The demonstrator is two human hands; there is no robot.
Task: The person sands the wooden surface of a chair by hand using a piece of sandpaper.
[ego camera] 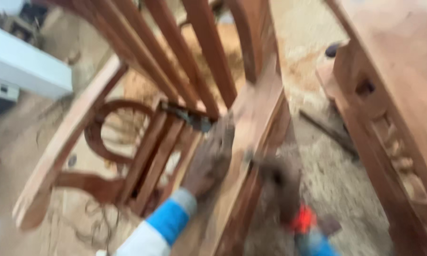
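Two hands are working a wooden chair frame (pixel 185 95) lying over the sawdust-covered floor (pixel 327 180): left hand (pixel 211 159) pressing flat against its rail; right hand (pixel 277 182) blurred, grip indeterminate.

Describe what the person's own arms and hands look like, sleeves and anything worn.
The picture is badly blurred. The left arm wears a sleeve banded white, bright blue, then pale at the cuff, and the left hand looks dusty. The right hand is a smear; a blue sleeve shows below an orange-red patch near the wrist, which I can't identify.
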